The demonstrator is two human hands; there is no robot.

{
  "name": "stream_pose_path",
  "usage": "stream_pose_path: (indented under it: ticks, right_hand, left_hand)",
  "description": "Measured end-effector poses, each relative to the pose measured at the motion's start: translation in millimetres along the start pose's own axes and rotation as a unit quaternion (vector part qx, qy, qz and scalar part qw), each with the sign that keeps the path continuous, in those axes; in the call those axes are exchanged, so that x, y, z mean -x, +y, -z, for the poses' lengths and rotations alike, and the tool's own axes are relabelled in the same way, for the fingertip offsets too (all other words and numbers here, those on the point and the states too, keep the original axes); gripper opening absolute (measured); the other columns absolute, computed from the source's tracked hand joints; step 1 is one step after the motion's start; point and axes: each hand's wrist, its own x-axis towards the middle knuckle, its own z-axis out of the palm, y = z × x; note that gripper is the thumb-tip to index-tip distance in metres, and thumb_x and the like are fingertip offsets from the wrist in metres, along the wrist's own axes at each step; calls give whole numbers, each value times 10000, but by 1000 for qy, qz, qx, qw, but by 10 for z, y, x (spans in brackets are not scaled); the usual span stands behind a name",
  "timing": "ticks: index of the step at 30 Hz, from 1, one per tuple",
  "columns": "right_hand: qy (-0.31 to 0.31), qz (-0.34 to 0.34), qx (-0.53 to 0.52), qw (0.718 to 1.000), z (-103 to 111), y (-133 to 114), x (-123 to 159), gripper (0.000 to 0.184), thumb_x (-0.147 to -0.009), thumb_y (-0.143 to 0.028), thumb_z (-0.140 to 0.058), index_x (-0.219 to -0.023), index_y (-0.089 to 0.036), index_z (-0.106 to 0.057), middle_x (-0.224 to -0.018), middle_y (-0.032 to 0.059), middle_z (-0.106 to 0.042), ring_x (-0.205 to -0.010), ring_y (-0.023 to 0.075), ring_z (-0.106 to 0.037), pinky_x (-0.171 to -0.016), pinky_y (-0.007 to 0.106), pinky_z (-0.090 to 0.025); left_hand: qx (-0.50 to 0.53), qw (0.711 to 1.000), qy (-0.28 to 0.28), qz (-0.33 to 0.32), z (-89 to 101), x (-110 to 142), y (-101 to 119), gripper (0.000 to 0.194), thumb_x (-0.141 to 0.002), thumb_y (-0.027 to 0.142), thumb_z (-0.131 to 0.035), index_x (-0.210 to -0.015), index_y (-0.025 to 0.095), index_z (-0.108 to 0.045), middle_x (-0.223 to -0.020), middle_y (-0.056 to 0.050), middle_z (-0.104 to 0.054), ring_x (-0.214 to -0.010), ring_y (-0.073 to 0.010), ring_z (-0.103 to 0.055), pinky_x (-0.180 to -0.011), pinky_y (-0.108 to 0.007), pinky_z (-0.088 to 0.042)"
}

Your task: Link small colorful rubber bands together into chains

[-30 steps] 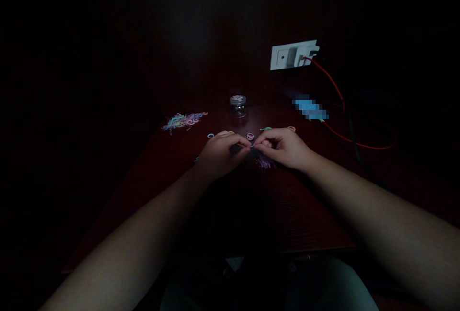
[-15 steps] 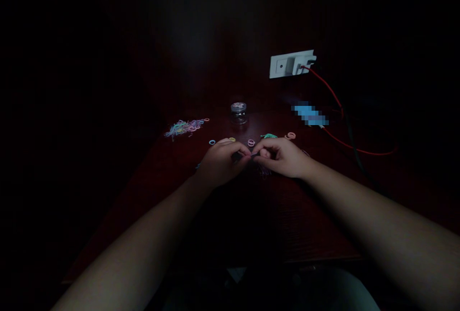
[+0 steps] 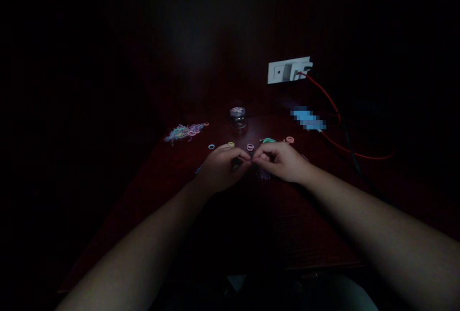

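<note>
My left hand [image 3: 223,167] and my right hand [image 3: 278,161] meet over the middle of the dark red table [image 3: 309,224]. Both are closed in a pinch, thumb against forefinger, with the fingertips nearly touching each other. Whatever sits between the fingertips is too small and dark to make out. Just beyond the hands lie a yellow band [image 3: 231,144], pink bands [image 3: 250,147], green bands [image 3: 268,141] and orange bands [image 3: 289,140], small and elastic-looking. A blue band [image 3: 211,146] is off to the left. Purple strands [image 3: 264,174] show under my right hand, which partly covers them.
A clear lidded jar [image 3: 237,117] stands behind the bands. To its left is a loose pile of coloured bands [image 3: 185,132]. A blurred blue object [image 3: 307,118] lies at right, joined by a red cable [image 3: 325,93] to a charger in the wall socket [image 3: 276,72].
The scene has shifted slightly downward in view. Both hands stay pinched together in about the same place, and a small dark thing between the fingertips shows less now.
</note>
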Motion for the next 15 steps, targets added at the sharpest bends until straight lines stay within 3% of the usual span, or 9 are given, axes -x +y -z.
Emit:
stream_pose_path:
  ticks: [15]
  right_hand:
    - [12, 12, 13, 1000, -10, 11, -5, 219, -851, -329, -569, -825, -131, -660, -601, -17, -504, -535, 80, -409, -497, 219, -313]
  left_hand:
    - [-4, 1000, -18, 15, -11, 11, -20, 93, -854, 266, -571, -846, 211, -646, -765, 2, -674, -753, -155, -580, -752, -311, -448]
